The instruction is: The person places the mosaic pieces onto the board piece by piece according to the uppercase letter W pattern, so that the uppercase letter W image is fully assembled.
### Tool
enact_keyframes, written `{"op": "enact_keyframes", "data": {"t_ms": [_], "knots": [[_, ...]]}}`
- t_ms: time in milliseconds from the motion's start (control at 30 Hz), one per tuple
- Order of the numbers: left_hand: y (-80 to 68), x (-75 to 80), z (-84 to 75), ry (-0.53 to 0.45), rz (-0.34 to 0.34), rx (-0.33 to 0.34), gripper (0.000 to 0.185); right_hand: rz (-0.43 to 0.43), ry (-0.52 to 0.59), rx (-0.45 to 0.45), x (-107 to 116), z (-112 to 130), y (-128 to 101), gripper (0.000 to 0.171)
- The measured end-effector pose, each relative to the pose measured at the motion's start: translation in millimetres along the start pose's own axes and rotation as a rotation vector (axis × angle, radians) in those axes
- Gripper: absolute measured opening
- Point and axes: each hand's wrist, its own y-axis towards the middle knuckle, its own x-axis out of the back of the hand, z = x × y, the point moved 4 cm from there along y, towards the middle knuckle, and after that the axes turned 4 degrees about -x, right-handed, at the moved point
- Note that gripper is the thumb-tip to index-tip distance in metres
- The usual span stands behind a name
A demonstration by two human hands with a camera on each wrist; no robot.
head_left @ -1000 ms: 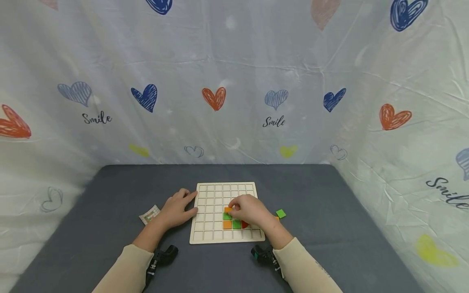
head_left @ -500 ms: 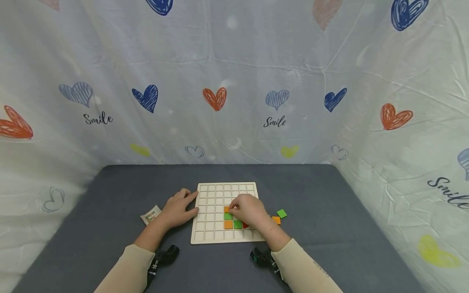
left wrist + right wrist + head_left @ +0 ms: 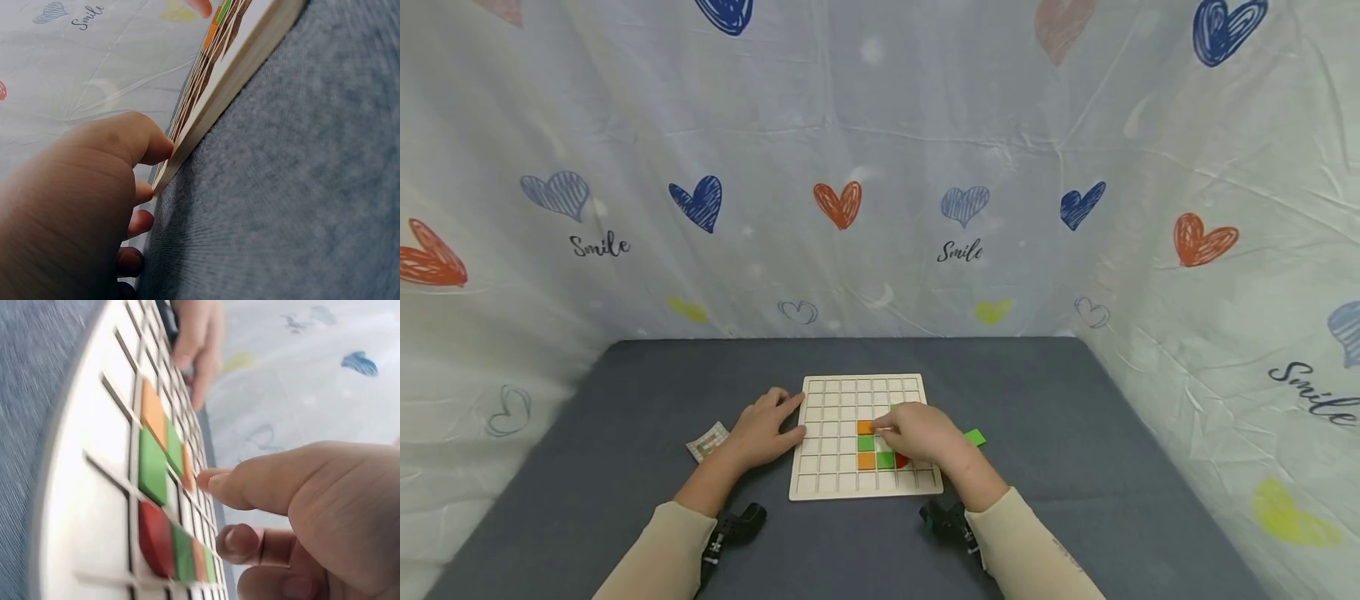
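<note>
A pale wooden grid board [image 3: 820, 485] lies on the dark table. My left hand [image 3: 763, 429] rests against its left edge, thumb and fingertip touching the rim. Toward the board's middle, my right hand [image 3: 925, 433] has a fingertip at an orange tile [image 3: 865, 427] lying in a cell; I see nothing pinched between its fingers. Below that tile are a green tile [image 3: 866, 443] and another orange tile [image 3: 866, 461]. A green tile [image 3: 885, 460] and a rounded red tile [image 3: 155, 540] continue that row. In the right wrist view, more green and orange tiles extend beyond the red one.
A loose green tile [image 3: 975, 437] lies right of the board, partly behind my right forearm. A small printed pattern card [image 3: 707, 441] sits left of the board by my left wrist. Behind the table [image 3: 1037, 375] hangs a white curtain [image 3: 880, 275] with hearts.
My right hand has drawn slightly right and its fingers have come off most of the upper orange tile, which now shows more fully. The forearm now covers the loose orange tile. My left hand stays put.
</note>
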Motion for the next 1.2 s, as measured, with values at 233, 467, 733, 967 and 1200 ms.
{"op": "enact_keyframes", "data": {"t_ms": [233,467,733,967,1200], "knots": [[-0.2,-0.4,0.0,-0.013,0.002,-0.010,0.062,0.061,-0.025,0.024,-1.0,-4.1,-3.2,0.033],[2.1,2.2,-3.1,-0.007,-0.001,-0.016,0.062,0.051,-0.072,0.046,-3.5,-2.8,-3.6,0.033],[2.6,1.6,-5.1,-0.008,0.006,-0.014,0.062,0.006,0.091,-0.060,20.3,-23.4,-7.9,0.036],[1.9,2.2,-5.2,-0.015,-0.002,-0.013,0.061,-0.045,0.168,-0.190,43.7,-52.5,-19.3,0.037],[0.0,0.7,-0.6,-0.018,0.002,-0.004,0.062,-0.092,0.248,-0.261,57.1,-85.2,-33.6,0.033]]}}
